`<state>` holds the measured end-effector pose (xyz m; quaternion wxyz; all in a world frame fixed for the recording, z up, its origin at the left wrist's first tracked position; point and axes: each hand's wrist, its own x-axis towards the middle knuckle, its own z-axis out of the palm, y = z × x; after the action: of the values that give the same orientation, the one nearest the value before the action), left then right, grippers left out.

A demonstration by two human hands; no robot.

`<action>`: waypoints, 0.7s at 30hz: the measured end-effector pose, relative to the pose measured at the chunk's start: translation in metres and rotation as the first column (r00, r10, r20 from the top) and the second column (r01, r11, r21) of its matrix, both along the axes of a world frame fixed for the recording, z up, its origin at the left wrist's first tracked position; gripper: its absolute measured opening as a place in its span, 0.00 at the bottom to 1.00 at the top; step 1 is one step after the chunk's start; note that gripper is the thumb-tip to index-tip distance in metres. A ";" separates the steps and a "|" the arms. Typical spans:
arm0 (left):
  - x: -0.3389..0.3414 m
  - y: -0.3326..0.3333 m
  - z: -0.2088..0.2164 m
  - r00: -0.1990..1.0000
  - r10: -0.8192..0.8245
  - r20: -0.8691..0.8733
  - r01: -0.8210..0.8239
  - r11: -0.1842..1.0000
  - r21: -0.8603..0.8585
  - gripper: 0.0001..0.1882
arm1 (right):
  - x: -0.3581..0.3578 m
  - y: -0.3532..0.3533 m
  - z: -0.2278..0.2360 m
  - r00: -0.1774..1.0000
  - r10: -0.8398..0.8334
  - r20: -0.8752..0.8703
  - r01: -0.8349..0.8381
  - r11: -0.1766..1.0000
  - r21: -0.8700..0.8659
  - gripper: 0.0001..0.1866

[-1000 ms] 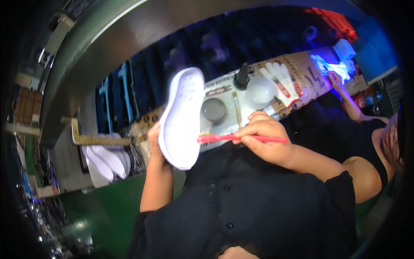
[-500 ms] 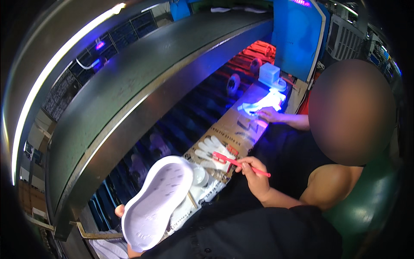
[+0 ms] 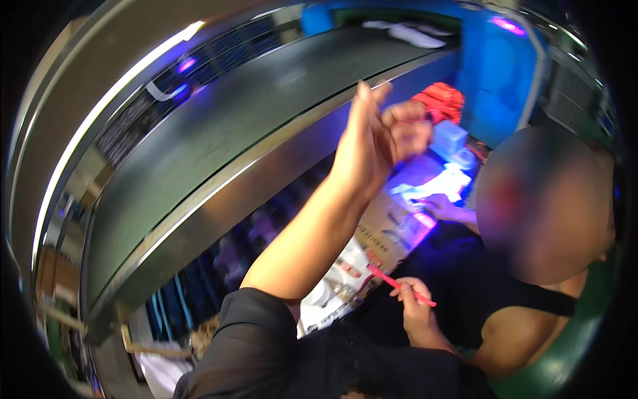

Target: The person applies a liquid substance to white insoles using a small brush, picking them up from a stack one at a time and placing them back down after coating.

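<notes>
My left hand (image 3: 375, 143) is raised in front of the upper conveyor belt (image 3: 286, 86), its bare forearm stretched up from a dark sleeve. Blur softens it, but the fingers look loosely bent and apart, with nothing between them. Lower right, my right hand (image 3: 417, 311) is closed around the handle of a slim pink brush (image 3: 387, 276). The brush head points toward a white glove (image 3: 348, 263) on the cardboard-covered bench. A white cup (image 3: 320, 292) stands nearer to me. Pale pieces like shoe soles (image 3: 415, 34) lie at the belt's far end.
A person sits close on my right; their hand (image 3: 444, 207) touches a brightly lit white piece (image 3: 440, 185). Behind it are a pale blue box (image 3: 450, 138) and a red-lit bundle (image 3: 440, 100). The belt's metal side rail (image 3: 199, 233) runs diagonally across. A white item (image 3: 159, 372) lies lower left.
The white shoe sole held at lower left is gone from sight. My left hand has swung up and away toward the belt. My right hand still grips the brush; the whole view has shifted.
</notes>
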<state>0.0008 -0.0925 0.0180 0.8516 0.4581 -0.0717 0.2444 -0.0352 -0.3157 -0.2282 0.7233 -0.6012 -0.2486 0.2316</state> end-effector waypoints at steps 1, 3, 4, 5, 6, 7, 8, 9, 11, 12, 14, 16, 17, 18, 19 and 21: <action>-0.046 0.007 -0.019 0.999 -0.016 -0.029 0.019 0.995 0.103 0.40 | -0.005 0.003 0.007 0.997 0.044 0.058 -0.042 0.999 -0.033 0.08; -0.130 0.023 -0.086 0.971 0.098 -0.219 -0.036 0.962 0.270 0.33 | -0.016 0.014 -0.005 0.999 0.033 -0.010 -0.033 0.999 -0.016 0.08; -0.181 0.024 -0.112 0.907 0.224 -0.357 -0.144 0.961 0.236 0.31 | -0.022 0.019 -0.008 0.998 0.065 -0.021 -0.065 0.998 0.013 0.08; -0.233 0.019 -0.138 0.811 0.321 -0.488 -0.253 0.946 0.202 0.28 | -0.027 0.024 -0.010 0.995 0.096 -0.032 -0.094 0.995 0.039 0.08; -0.287 0.012 -0.163 0.681 0.436 -0.589 -0.361 0.899 0.248 0.27 | -0.031 0.029 -0.011 0.987 0.148 -0.057 -0.144 0.988 0.056 0.08; -0.341 0.002 -0.190 0.539 0.508 -0.672 -0.435 0.851 0.294 0.26 | -0.035 0.034 -0.014 0.981 0.177 -0.077 -0.171 0.983 0.071 0.08; -0.396 -0.015 -0.212 0.406 0.523 -0.749 -0.535 0.801 0.270 0.27 | -0.039 0.039 -0.018 0.970 0.211 -0.116 -0.202 0.976 0.086 0.08; -0.444 -0.037 -0.229 0.282 0.502 -0.817 -0.617 0.748 0.246 0.28 | -0.044 0.041 -0.018 0.959 0.258 -0.119 -0.248 0.965 0.091 0.09; -0.534 -0.087 -0.248 0.109 0.441 -0.891 -0.832 0.531 0.161 0.29 | -0.060 0.053 -0.018 0.935 0.331 -0.129 -0.322 0.943 0.086 0.09; -0.571 -0.111 -0.257 0.002 0.447 -0.895 -0.903 0.385 0.190 0.31 | -0.070 0.059 -0.015 0.929 0.349 -0.125 -0.343 0.937 0.063 0.10; -0.639 -0.142 -0.276 -0.175 0.404 -0.898 -0.967 0.099 0.233 0.37 | -0.089 0.070 -0.012 0.899 0.420 -0.124 -0.416 0.907 0.059 0.10; -0.701 -0.158 -0.303 -0.303 0.348 -0.887 -0.953 -0.134 0.273 0.42 | -0.109 0.078 -0.009 0.874 0.472 -0.113 -0.470 0.881 0.048 0.10; -0.728 -0.160 -0.316 -0.355 0.326 -0.876 -0.929 -0.231 0.291 0.43 | -0.117 0.080 -0.010 0.869 0.482 -0.109 -0.481 0.876 0.039 0.10; -0.750 -0.155 -0.325 -0.354 0.318 -0.879 -0.922 -0.276 0.271 0.43 | -0.120 0.082 -0.012 0.860 0.496 -0.123 -0.496 0.868 0.027 0.11; -0.771 -0.149 -0.332 -0.355 0.313 -0.881 -0.912 -0.323 0.253 0.44 | -0.123 0.083 -0.014 0.849 0.509 -0.139 -0.512 0.859 0.018 0.11; -0.799 -0.130 -0.342 -0.206 0.338 -0.918 -0.928 -0.365 0.074 0.38 | -0.129 0.085 -0.013 0.851 0.510 -0.128 -0.516 0.857 -0.014 0.11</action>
<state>-0.7984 -0.2225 -0.3240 0.4390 -0.0340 0.6818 0.5842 -0.1639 -0.2308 -0.2415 0.6343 -0.5152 -0.3505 0.4576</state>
